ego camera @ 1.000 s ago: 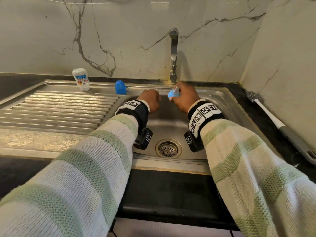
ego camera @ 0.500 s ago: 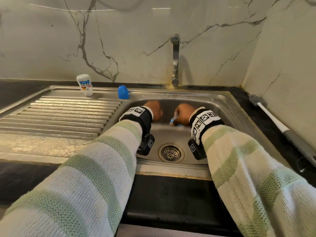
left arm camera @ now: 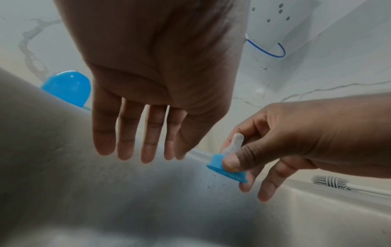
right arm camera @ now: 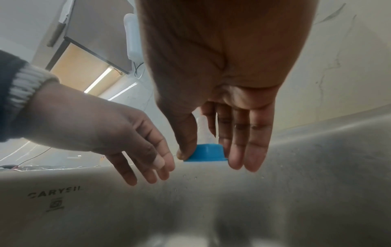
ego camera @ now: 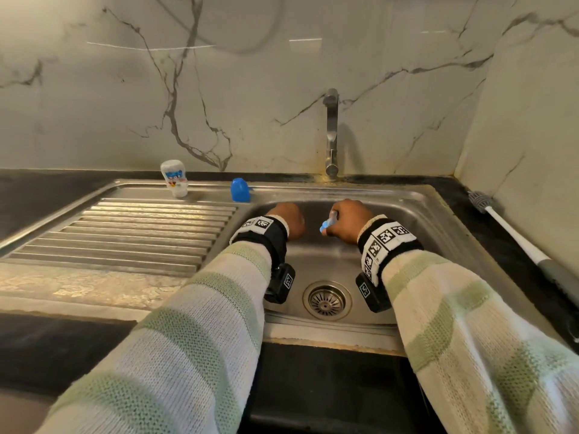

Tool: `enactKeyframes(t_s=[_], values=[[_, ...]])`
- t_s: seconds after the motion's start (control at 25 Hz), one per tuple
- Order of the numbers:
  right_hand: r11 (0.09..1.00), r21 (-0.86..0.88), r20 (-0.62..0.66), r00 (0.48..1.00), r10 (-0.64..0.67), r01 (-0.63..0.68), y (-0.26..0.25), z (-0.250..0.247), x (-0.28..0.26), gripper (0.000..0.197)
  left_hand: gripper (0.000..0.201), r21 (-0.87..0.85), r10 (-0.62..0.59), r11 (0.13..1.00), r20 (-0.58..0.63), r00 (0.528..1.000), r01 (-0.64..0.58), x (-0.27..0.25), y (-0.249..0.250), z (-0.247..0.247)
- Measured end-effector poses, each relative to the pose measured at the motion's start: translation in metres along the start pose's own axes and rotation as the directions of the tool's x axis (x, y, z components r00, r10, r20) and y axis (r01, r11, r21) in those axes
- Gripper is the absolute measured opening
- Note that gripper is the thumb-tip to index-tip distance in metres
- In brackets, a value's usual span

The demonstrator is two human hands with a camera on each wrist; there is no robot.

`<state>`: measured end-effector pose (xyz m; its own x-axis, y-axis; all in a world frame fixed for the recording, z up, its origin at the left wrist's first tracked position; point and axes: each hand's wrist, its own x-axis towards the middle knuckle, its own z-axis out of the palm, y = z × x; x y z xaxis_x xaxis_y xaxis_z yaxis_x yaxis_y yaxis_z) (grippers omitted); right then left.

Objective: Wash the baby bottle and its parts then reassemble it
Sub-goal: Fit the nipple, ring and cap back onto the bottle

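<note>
While both hands sit low in the sink (ego camera: 416,214), my right hand (ego camera: 346,222) pinches the blue collar with nipple (left arm camera: 227,167) between thumb and fingers, above the basin. My left hand (ego camera: 286,219) holds nothing, fingers straight. Bottle (ego camera: 175,178) and blue cap (ego camera: 240,190) stand on the back ledge.
</note>
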<state>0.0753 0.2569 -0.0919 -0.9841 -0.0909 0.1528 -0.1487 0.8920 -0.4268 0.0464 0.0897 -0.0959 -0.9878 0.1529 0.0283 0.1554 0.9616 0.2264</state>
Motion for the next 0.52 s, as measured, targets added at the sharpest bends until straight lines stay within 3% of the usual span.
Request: enactKeyframes(t_s=[0.12,0.28,0.4,0.52], values=[[0.998,0.065,-0.068,0.998,-0.018,0.022,-0.008,0.003,0.007,0.032,0.02,-0.058,-0.027,0.998,-0.083,0.996,0.022,-0.004,0.005,-0.008],[0.997,0.068,-0.065,0.997,-0.035,0.039,-0.021,-0.004,0.006,0.03,0.024,-0.135,-0.042,0.991,-0.214,0.976,0.013,0.001,-0.001,-0.049],[0.993,0.108,-0.09,0.995,-0.044,0.054,-0.044,-0.001,-0.004,0.032,0.031,-0.133,-0.081,0.99,-0.357,0.93,0.035,-0.003,-0.026,-0.091],[0.984,0.157,-0.122,0.99,-0.065,0.084,-0.07,0.015,-0.006,0.035,0.028,-0.119,-0.167,0.984,-0.372,0.913,0.131,0.001,-0.061,-0.127]])
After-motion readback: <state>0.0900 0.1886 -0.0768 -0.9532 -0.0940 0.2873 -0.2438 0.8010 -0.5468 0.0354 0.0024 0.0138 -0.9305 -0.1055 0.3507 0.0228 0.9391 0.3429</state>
